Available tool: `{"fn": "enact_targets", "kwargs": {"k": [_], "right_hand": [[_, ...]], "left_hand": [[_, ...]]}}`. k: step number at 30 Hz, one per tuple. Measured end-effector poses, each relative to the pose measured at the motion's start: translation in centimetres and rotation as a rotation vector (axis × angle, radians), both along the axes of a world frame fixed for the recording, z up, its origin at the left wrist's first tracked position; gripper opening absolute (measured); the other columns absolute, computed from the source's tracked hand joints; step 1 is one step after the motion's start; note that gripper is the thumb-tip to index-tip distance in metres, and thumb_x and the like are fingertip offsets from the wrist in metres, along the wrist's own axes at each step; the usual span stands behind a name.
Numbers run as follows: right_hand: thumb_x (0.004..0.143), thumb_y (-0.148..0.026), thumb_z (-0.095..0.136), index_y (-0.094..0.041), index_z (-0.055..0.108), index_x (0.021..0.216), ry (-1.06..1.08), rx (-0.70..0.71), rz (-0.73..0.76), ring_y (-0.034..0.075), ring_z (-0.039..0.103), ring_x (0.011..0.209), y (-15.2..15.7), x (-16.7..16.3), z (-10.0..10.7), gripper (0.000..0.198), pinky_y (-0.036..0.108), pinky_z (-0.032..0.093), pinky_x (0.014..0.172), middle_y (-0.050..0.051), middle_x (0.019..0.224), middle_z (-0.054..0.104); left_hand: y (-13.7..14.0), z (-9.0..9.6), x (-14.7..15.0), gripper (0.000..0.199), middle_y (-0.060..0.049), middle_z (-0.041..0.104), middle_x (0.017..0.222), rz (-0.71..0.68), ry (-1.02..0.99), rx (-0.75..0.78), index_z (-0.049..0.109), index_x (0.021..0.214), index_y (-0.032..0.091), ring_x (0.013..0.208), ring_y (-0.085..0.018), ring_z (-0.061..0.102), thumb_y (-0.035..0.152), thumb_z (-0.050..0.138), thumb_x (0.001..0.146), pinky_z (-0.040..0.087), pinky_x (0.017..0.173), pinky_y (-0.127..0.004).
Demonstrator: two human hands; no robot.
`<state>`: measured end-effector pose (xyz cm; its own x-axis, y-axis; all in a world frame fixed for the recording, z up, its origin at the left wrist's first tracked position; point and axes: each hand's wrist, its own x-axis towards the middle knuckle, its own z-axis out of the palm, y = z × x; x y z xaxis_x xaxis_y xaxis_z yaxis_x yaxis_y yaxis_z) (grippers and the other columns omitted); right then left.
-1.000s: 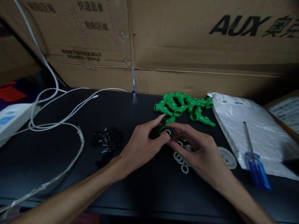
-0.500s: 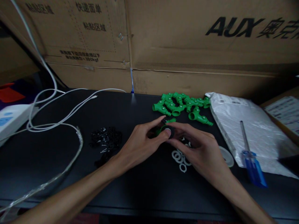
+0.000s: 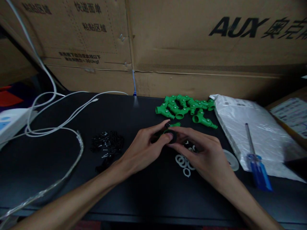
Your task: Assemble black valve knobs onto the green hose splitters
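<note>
Your left hand [image 3: 145, 145] pinches a green fitting [image 3: 177, 124], its thumb pressed on the dark collar [image 3: 173, 137] at the fitting's near end and its forefinger by a small black piece [image 3: 167, 125] on top. Your right hand [image 3: 205, 150] closes on the fitting from the other side, forefinger and thumb at the collar's edge; you hold it over the worktop [image 3: 144, 198]. Just right of the fitting and nearer you lie white rings [image 3: 181, 160], partly behind your right hand. Left of the fitting sits a heap of black parts [image 3: 109, 142] with a few screws [image 3: 105, 156]. Beyond the fitting are the other green fittings [image 3: 181, 113], bunched near a carton [image 3: 192, 41]. Well right of it, a pale disc [image 3: 232, 159] lies beside a white bag [image 3: 236, 116], and a blue screwdriver [image 3: 258, 172] rests partly on the bag. Far left of it, white cables [image 3: 72, 118] loop beside a power strip [image 3: 13, 118].
</note>
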<state>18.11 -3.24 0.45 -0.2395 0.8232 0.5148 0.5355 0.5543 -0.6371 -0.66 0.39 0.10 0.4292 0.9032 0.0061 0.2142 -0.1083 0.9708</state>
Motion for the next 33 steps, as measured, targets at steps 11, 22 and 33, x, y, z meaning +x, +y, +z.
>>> {"fn": "enact_targets", "kwargs": {"k": [11,22,33], "right_hand": [[0.091,-0.017,0.072,-0.017,0.068,0.124,-0.006,0.055,0.082,0.015,0.068,0.076,0.3,0.8,0.1,0.033,0.027,0.058,0.072,0.003,0.089,0.072],[0.094,-0.016,0.067,-0.015,0.069,0.125,-0.016,0.184,0.130,0.015,0.067,0.076,0.5,0.1,0.5,0.032,0.027,0.058,0.069,0.005,0.089,0.071],[0.094,-0.014,0.065,-0.019,0.067,0.131,0.070,0.209,0.087,0.017,0.071,0.083,-2.4,-0.8,0.3,0.038,0.031,0.061,0.080,0.007,0.098,0.075]], "left_hand": [[-0.1,0.3,0.1,0.051,-0.007,0.061,0.146,0.008,0.012,0.157,0.057,0.144,0.019,0.137,-0.027,0.056,0.030,0.058,0.094,0.038,0.119,-0.048],[-0.6,1.1,0.3,0.058,-0.009,0.064,0.143,0.078,-0.023,0.190,0.054,0.146,0.009,0.134,-0.026,0.059,0.026,0.056,0.091,0.043,0.117,-0.040],[-3.0,1.9,-1.0,0.063,-0.006,0.071,0.131,0.117,0.073,0.291,0.054,0.147,0.017,0.124,-0.024,0.065,0.038,0.066,0.089,0.047,0.110,-0.035]]}}
